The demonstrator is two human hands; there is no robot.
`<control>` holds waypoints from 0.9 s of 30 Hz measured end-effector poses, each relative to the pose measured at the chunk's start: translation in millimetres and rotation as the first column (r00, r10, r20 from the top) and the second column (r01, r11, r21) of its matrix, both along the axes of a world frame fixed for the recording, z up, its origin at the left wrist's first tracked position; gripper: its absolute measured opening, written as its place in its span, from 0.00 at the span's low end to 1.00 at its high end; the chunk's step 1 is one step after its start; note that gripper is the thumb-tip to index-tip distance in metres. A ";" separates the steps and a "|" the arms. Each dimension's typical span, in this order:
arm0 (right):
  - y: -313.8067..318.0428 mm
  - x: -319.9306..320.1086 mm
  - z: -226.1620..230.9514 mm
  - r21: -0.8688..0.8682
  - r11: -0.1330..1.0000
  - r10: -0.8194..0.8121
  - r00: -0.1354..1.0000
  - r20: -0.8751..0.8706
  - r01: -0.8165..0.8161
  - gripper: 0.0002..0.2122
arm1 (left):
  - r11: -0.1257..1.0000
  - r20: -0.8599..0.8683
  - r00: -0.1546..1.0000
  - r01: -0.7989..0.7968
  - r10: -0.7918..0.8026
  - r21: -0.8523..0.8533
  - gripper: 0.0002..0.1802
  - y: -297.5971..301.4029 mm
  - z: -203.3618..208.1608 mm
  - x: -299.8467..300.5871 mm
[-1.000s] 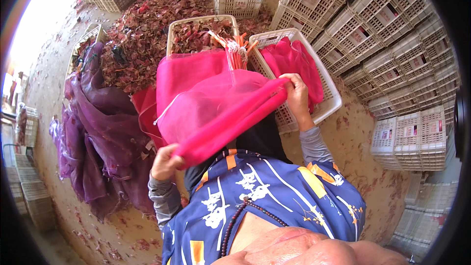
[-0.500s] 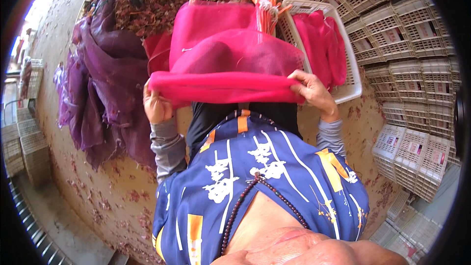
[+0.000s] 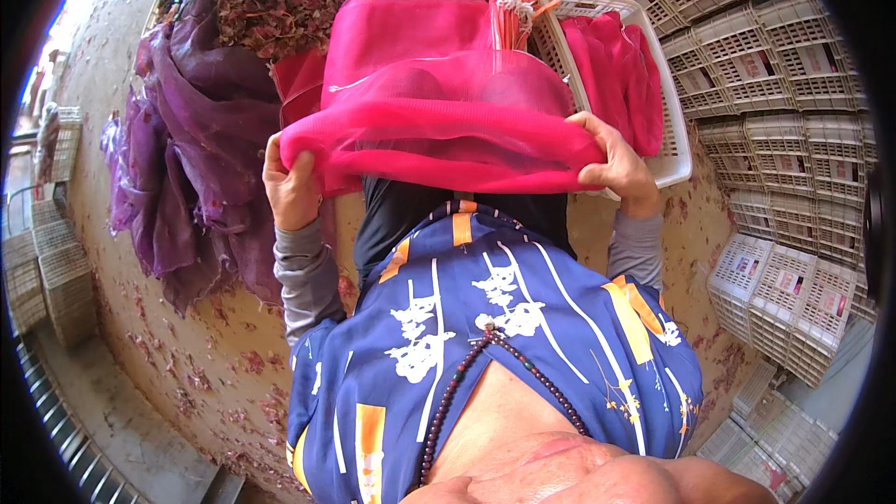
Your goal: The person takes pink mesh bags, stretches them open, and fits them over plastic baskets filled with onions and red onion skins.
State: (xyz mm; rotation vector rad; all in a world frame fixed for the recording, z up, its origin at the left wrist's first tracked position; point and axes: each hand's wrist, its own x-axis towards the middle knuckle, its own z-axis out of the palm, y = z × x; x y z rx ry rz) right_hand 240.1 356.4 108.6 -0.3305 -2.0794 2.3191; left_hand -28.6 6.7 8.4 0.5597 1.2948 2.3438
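Note:
A bright pink mesh bag (image 3: 439, 131) stretches across my lap, its near edge pulled wide and slightly parted. At its left end, my left hand (image 3: 293, 187) is closed on the edge with the thumb on top. My right hand (image 3: 616, 163) pinches the other end. Beyond it lies more flat pink mesh (image 3: 411, 23) over my knees, and dark rounded shapes show through the sheer cloth. A bundle of orange and white ties (image 3: 511, 17) rests at the far right of this mesh.
On the right, a white plastic crate (image 3: 674, 112) holds folded pink mesh (image 3: 611, 75). Purple netting (image 3: 205, 131) drapes at the left. Dry reddish skins (image 3: 289, 0) heap at the back, some in a crate. Stacked crates (image 3: 784, 140) line the right side; scraps litter the floor (image 3: 215, 364).
The near edge of the pink mesh bag has parted from a tight flat roll into a wider, looser fold. My hands have spread a little farther apart, still gripping its ends.

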 end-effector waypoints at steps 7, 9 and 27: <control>5.9 -0.8 -20.4 0.524 0.805 -0.271 0.958 -0.091 0.277 0.09 | 0.947 0.282 0.948 -0.218 0.148 0.235 0.18 18.3 2.0 14.4; 18.3 -5.5 -28.0 0.748 0.536 -0.292 0.918 -0.270 0.391 0.08 | 0.945 0.352 0.932 -0.192 0.090 0.266 0.17 21.1 8.8 15.8; 4.7 -5.4 4.2 0.022 0.991 -0.132 0.991 -0.036 0.133 0.22 | 0.712 0.253 0.808 0.265 -0.532 0.650 0.33 -5.8 -16.5 -8.1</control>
